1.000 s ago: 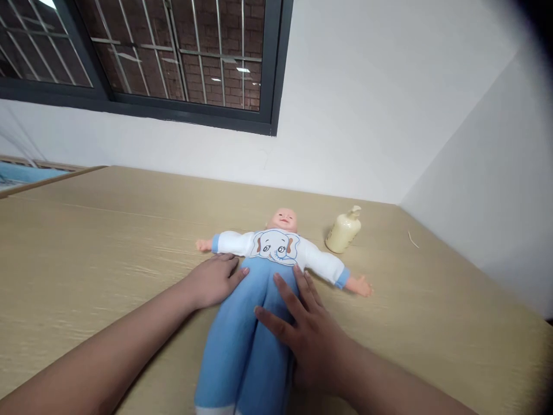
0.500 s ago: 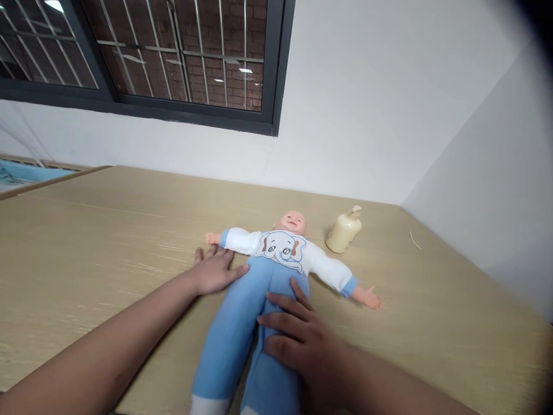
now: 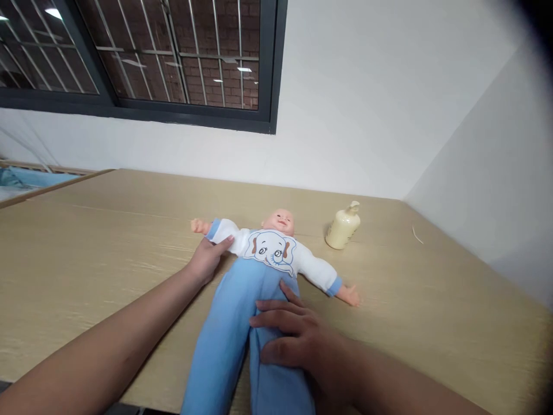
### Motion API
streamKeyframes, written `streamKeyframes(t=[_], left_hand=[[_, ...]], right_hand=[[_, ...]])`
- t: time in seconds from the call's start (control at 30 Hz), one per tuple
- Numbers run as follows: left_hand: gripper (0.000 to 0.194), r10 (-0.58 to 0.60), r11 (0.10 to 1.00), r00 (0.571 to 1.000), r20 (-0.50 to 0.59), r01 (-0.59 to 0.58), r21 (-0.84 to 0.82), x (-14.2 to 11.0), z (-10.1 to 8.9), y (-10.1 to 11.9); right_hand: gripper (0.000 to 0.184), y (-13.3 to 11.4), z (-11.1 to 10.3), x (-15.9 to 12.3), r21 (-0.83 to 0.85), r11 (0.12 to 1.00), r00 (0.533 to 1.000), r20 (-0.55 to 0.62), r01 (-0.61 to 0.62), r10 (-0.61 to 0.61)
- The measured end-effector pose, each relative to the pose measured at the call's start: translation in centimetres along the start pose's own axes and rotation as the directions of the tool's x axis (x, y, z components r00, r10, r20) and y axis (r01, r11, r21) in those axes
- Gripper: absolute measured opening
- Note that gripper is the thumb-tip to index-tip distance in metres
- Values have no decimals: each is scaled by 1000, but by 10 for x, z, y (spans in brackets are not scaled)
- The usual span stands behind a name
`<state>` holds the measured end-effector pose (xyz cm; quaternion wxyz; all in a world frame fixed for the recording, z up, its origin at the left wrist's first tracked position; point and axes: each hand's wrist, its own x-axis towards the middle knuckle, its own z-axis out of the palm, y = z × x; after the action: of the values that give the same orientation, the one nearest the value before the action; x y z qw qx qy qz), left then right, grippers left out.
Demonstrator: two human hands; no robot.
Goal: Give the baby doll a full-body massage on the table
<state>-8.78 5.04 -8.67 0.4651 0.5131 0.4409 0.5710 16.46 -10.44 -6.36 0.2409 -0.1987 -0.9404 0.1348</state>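
A baby doll (image 3: 228, 311) lies on its back on the wooden table, arms stretched out to both sides. It wears blue trousers and a white top with an elephant picture (image 3: 271, 250) on the chest. My left hand (image 3: 208, 258) holds the doll's arm on the left, thumb over the white sleeve and fingers hidden beneath it. Spread fingers of my right hand (image 3: 298, 334) rest flat on the blue trouser leg at the right. The doll's feet fall outside the bottom of the view.
A cream pump bottle (image 3: 343, 227) stands right of the doll's head. Farther right lies a thin pale strip (image 3: 417, 234) on the table (image 3: 415, 323). White walls (image 3: 345, 104) rise behind, with a dark-framed barred window (image 3: 181, 112). Something light blue (image 3: 38, 176) shows beyond the table's left edge.
My left hand has moved up from beside the doll's waist and taken hold of its sleeve. The doll has shifted slightly left in view. My right hand stays on the leg.
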Motion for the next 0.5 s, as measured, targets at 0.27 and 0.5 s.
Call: streamKeyframes(t=[0.27, 0.5], left_hand=[[49, -61, 984, 993, -101, 77, 160, 3, -3, -8], [40, -15, 932, 997, -69, 39, 361, 0, -4, 0]], right_hand=[[40, -20, -9, 3, -219, 975, 972, -233, -49, -3], [53, -9, -13, -4, -86, 991, 958, -277, -107, 79]])
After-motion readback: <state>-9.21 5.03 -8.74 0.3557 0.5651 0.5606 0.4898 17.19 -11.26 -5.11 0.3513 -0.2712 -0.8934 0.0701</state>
